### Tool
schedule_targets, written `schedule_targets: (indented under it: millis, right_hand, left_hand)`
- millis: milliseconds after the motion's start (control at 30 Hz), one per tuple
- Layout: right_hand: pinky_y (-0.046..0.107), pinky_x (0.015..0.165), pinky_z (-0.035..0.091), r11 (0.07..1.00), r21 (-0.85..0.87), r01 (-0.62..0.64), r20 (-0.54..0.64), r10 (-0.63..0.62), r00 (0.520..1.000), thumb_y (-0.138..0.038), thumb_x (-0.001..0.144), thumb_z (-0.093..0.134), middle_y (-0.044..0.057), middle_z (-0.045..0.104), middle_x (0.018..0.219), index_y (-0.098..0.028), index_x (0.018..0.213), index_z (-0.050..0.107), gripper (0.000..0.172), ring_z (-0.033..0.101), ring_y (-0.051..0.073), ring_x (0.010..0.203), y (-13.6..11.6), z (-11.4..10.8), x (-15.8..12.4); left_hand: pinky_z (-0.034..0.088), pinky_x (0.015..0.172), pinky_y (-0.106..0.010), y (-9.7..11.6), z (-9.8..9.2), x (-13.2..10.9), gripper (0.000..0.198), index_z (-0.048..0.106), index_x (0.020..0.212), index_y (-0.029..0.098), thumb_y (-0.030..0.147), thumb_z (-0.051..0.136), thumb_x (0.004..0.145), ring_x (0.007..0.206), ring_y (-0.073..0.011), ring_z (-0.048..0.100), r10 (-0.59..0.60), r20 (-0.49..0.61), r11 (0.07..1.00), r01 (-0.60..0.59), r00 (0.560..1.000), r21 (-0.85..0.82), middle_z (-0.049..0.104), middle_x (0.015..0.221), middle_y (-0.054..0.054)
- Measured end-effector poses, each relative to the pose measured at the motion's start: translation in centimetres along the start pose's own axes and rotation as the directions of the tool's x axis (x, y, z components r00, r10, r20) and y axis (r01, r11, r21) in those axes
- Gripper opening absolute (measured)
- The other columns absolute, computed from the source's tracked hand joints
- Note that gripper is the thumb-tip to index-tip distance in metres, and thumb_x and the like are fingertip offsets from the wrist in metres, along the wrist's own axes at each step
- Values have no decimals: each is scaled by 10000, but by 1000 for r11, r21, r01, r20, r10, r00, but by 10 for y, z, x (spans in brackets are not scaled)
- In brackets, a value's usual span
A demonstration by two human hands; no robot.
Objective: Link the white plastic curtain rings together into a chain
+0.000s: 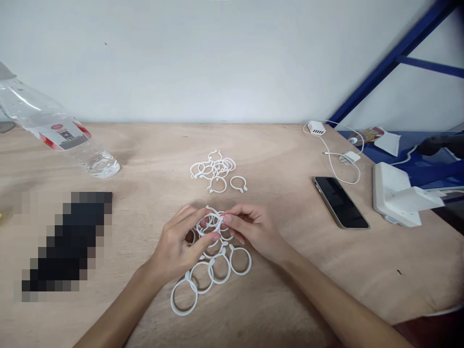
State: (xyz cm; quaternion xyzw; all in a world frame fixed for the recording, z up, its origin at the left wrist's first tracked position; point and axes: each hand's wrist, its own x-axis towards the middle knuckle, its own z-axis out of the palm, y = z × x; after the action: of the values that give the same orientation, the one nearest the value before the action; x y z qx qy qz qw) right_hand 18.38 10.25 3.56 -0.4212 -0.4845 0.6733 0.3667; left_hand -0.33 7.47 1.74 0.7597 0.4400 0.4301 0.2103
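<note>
White plastic curtain rings lie on the wooden table, several of them linked in rows just below my hands. Between my hands a curtain ring is held above the others. My left hand grips its left side with thumb and fingers. On its upper right, my right hand pinches the ring near its clasp ends, which the fingertips partly hide. Farther back is a loose pile of similar rings, with a single open ring to its right.
A clear water bottle is at the left, above a dark pixelated object. To the right lie a phone, a white charger with cable and a white power adapter. A blue metal frame borders the table's right side.
</note>
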Motion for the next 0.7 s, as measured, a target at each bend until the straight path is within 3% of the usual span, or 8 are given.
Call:
schedule_targets:
  millis: [200,367,500,600,667,700]
  right_hand:
    - [191,396,351,1000,21,-9,-39,10,999,-469,715,731,-30,556,571,-156,729,632,328,447,64,456,3,6,-2]
    - [197,395,339,1000,15,-11,-33,12,999,-475,721,722,-42,538,547,-167,723,619,325,426,63,435,3,8,-2]
    - [222,441,374,991,-124,59,-86,-69,994,-458,754,688,-17,585,595,-171,739,657,289,472,88,481,1,2,1]
    - [268,570,442,889,-432,153,-271,-290,918,-398,817,621,26,662,713,-176,789,684,233,549,136,603,1,-17,9]
    - [299,634,456,744,-658,112,-350,-434,830,-375,824,608,52,687,802,-167,897,693,235,561,158,649,4,-32,16]
    - [313,655,457,668,-741,72,-341,-466,816,-378,817,615,61,688,828,-160,975,685,278,562,167,659,6,-39,20]
  left_hand:
    - [472,661,-301,4,0,2,217,662,1027,173,312,608,869,740,-174,571,-109,26,992,110,994,-58,631,789,-46]
    - [468,656,-307,6,-1,3,211,668,1004,176,323,595,873,728,-177,571,-123,41,991,125,992,-46,636,779,-48]
    - [467,688,-322,3,1,3,222,658,1027,171,312,613,861,754,-185,575,-95,14,995,95,995,-31,643,796,-52]
    - [464,705,-330,2,2,1,228,653,1033,161,306,617,860,759,-185,572,-90,0,996,90,996,-15,636,796,-50]
    - [466,706,-333,1,2,1,228,654,1026,157,310,615,861,760,-186,572,-96,-2,995,96,995,-9,633,788,-48]
    - [467,705,-334,1,2,0,228,655,1023,158,314,614,861,760,-187,573,-97,-4,995,96,995,-7,633,786,-47]
